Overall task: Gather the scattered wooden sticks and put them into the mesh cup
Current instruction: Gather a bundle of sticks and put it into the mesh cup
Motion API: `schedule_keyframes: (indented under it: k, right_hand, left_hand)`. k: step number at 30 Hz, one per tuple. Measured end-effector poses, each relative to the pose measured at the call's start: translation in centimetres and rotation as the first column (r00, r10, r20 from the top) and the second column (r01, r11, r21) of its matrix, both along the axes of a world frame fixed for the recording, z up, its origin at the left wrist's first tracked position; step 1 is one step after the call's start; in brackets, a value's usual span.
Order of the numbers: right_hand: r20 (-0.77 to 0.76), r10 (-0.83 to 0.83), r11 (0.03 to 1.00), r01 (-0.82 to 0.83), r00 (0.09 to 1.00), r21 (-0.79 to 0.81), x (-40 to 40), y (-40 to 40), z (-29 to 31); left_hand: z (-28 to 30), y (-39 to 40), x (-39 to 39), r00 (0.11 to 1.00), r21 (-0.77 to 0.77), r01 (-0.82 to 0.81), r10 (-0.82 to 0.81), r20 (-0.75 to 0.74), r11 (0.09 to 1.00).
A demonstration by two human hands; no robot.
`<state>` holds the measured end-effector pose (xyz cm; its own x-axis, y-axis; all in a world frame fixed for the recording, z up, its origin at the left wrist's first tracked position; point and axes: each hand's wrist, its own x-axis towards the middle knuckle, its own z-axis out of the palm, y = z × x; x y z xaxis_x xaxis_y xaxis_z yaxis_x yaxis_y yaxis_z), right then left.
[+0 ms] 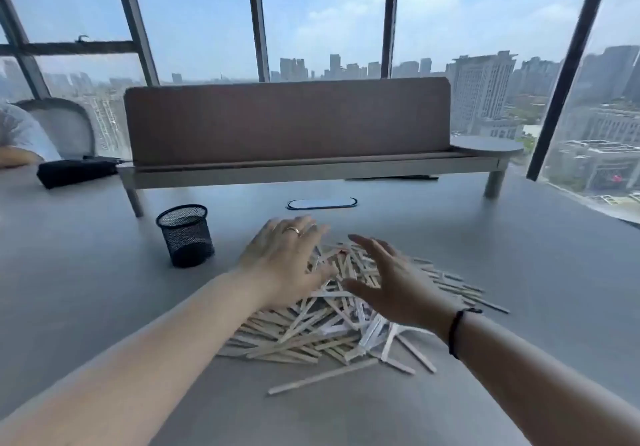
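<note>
A loose pile of pale wooden sticks (311,327) lies on the grey table in front of me. One stick (322,376) lies apart at the pile's near edge. A black mesh cup (185,236) stands upright to the left of the pile, and I see no sticks in it. My left hand (284,258) is spread flat over the pile's far left part, a ring on one finger. My right hand (391,286) hovers open over the pile's right part, fingers spread and holding nothing. Both hands hide some sticks.
A brown divider panel on a raised shelf (287,123) crosses the back of the table (86,272). A black pouch (74,171) lies at far left, near another person's arm (14,158). An oval cable port (322,203) sits behind the pile. Windows stand beyond.
</note>
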<state>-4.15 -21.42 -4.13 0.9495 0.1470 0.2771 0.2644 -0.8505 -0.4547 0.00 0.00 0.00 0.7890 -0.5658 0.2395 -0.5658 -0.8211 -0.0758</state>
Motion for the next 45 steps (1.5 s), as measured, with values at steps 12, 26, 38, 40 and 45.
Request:
schedule_keyframes:
  k: [12,26,38,40,45]
  right_hand:
    - [-0.027,-0.139,0.973,0.132,0.990,-0.188,0.7,-0.5,-4.0]
    - [0.263,-0.029,0.948,0.111,0.964,-0.300,5.0,0.5,-4.9]
    - [0.346,-0.005,0.922,0.138,0.938,-0.361,5.0,1.5,-4.7]
    - [0.333,-0.001,0.927,0.126,0.943,-0.353,4.8,1.7,-4.4]
    - [0.310,-0.086,0.937,0.183,0.947,-0.297,4.2,1.5,-3.9]
  left_hand:
    - [-6.8,1.1,-2.2,0.916,-0.001,0.029,-0.027,-0.401,1.000]
    - [-8.3,1.6,0.4,0.966,-0.400,0.063,-0.157,-0.206,0.914]
    - [-8.7,1.5,1.1,0.939,-0.507,0.045,-0.210,-0.273,0.861]
    - [-8.6,1.4,1.2,0.938,-0.512,0.048,-0.215,-0.272,0.857]
    - [-8.7,1.4,1.1,0.951,-0.529,0.064,-0.212,-0.224,0.846]
